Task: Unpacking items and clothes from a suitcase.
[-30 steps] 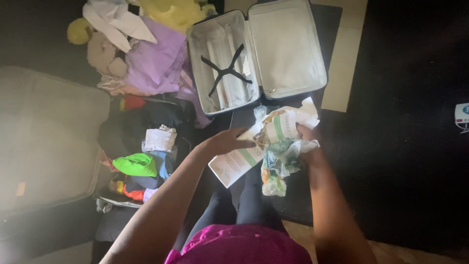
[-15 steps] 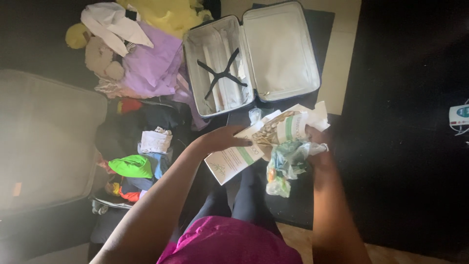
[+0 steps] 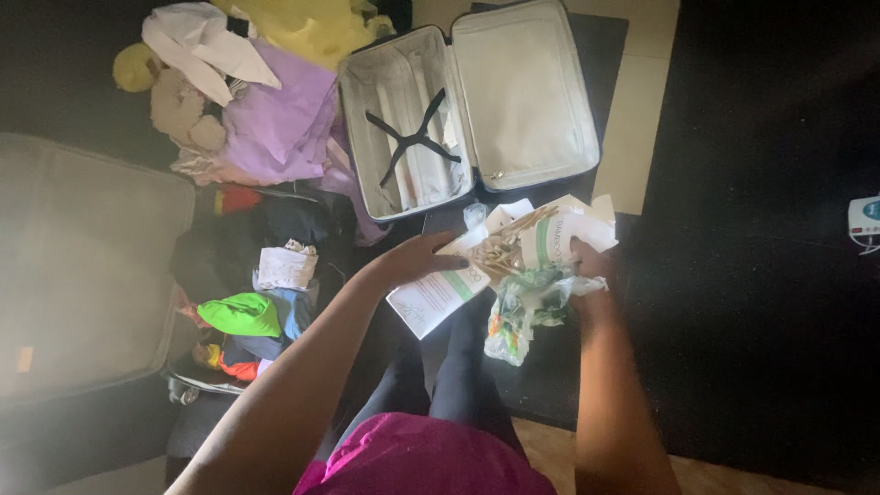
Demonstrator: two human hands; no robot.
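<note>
My left hand (image 3: 414,259) grips the near end of a white paper packet with a green stripe (image 3: 436,293). Thin wooden sticks (image 3: 502,249) poke out of the packet's torn middle. My right hand (image 3: 587,266) holds the packet's far end (image 3: 561,231) together with a crumpled clear plastic bag (image 3: 521,310) that hangs below it with something green and orange inside. Both hands are held above my dark-legginged legs (image 3: 458,367).
A small open suitcase (image 3: 522,92) with a pale lining and black crossed straps lies ahead. A heap of clothes, purple (image 3: 275,119), yellow and white, lies at its left. A larger open case (image 3: 92,266) holding folded clothes (image 3: 246,312) is at my left. A white device (image 3: 865,220) sits far right.
The packet has spread a little wider between my hands and more sticks show. The plastic bag hangs lower and has swung slightly left. The view has shifted a bit.
</note>
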